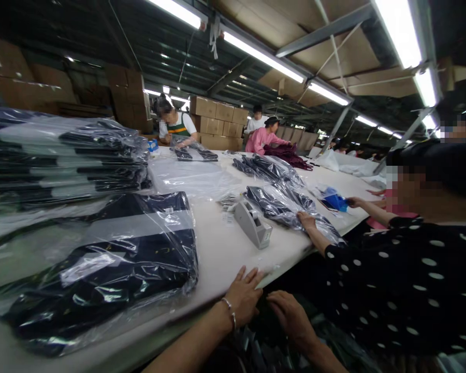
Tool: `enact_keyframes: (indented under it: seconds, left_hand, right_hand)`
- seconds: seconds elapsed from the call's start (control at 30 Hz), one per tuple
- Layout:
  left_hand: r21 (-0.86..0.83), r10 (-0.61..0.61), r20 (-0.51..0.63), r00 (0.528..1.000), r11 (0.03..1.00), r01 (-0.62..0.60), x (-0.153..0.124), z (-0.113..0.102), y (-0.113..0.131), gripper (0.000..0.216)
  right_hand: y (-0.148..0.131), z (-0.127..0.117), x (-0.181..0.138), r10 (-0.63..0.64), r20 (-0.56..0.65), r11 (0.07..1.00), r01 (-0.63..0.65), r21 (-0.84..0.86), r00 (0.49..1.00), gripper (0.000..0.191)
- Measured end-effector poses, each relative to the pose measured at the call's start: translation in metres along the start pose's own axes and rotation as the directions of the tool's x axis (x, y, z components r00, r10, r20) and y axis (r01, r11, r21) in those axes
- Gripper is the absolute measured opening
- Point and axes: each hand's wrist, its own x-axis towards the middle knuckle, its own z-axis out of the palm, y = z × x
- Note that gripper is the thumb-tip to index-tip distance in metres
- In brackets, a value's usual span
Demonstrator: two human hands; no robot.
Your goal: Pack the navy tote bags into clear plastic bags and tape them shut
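Observation:
My left hand (241,299), with a bracelet at the wrist, lies at the table's front edge, fingers spread and holding nothing. Just beyond the edge is my right hand (293,318), over a dark area; its fingers point forward and nothing shows in them. A grey tape dispenser (252,225) stands on the table ahead of my left hand. To the left lies a dark folded garment in a clear plastic bag (140,254), with a white label on it. Greenish, crumpled material (256,347), partly hidden, lies below my hands.
A tall stack of bagged garments (66,155) fills the left. At right, a co-worker in a dotted top (404,280) touches bagged garments (281,204) and reaches to a blue item (334,199). Other people work across the white table (213,259). Cardboard boxes (221,122) stand behind.

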Motion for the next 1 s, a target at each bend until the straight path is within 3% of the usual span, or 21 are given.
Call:
enact_keyframes:
  seconds: [0.1,0.2,0.3,0.4,0.47,0.53,0.63,0.7,0.8,0.87,1.0]
  left_hand:
    - [-0.08,-0.005,0.007,1.0,0.997,0.006,-0.025,0.004,0.007,0.03]
    - [-0.133,-0.023,-0.003,1.0,0.991,0.023,-0.052,0.002,0.016,0.027]
    - [-0.136,-0.007,-0.071,0.997,0.991,-0.003,-0.075,-0.012,0.024,0.028]
    - [-0.101,-0.075,-0.24,0.968,0.994,0.052,-0.096,-0.043,0.025,0.026]
    - [-0.066,-0.189,-0.396,0.899,0.982,0.177,-0.111,-0.074,0.018,0.025]
    - [0.001,-0.313,-0.53,0.788,0.929,0.369,-0.129,-0.109,0.004,0.031]
    - [0.156,-0.445,-0.637,0.629,0.725,0.671,-0.166,-0.151,-0.029,0.042]
    - [0.241,-0.507,-0.673,0.538,0.537,0.808,-0.2,-0.164,-0.056,0.047]
    - [0.3,-0.609,-0.67,0.423,0.299,0.906,-0.257,-0.153,-0.094,0.053]
    - [0.312,-0.666,-0.638,0.386,0.235,0.921,-0.29,-0.131,-0.114,0.056]
    - [0.336,-0.638,-0.647,0.417,0.252,0.907,-0.321,-0.092,-0.134,0.065]
  right_hand:
    - [0.001,-0.016,0.018,0.221,-0.097,0.963,-0.201,0.182,0.971,0.027]
    - [-0.006,-0.035,0.046,0.332,-0.143,0.925,-0.291,0.245,0.933,0.037]
    - [-0.027,-0.04,0.071,0.321,-0.156,0.933,-0.284,0.221,0.934,0.047]
    - [-0.063,-0.028,0.091,0.16,-0.13,0.953,-0.119,0.277,0.979,0.048]
    - [-0.097,-0.014,0.106,0.012,-0.124,0.939,0.032,0.342,0.992,0.046]
    - [-0.137,0.001,0.125,-0.126,-0.121,0.917,0.162,0.364,0.985,0.048]
    - [-0.203,0.021,0.158,-0.339,-0.082,0.889,0.348,0.297,0.937,0.055]
    - [-0.241,0.034,0.178,-0.446,-0.036,0.871,0.443,0.214,0.894,0.06]
    - [-0.269,0.059,0.2,-0.486,0.093,0.872,0.476,0.112,0.869,0.067]
    - [-0.267,0.081,0.207,-0.456,0.214,0.89,0.448,0.089,0.864,0.071]
    - [-0.247,0.115,0.207,-0.409,0.328,0.912,0.396,0.109,0.852,0.078]
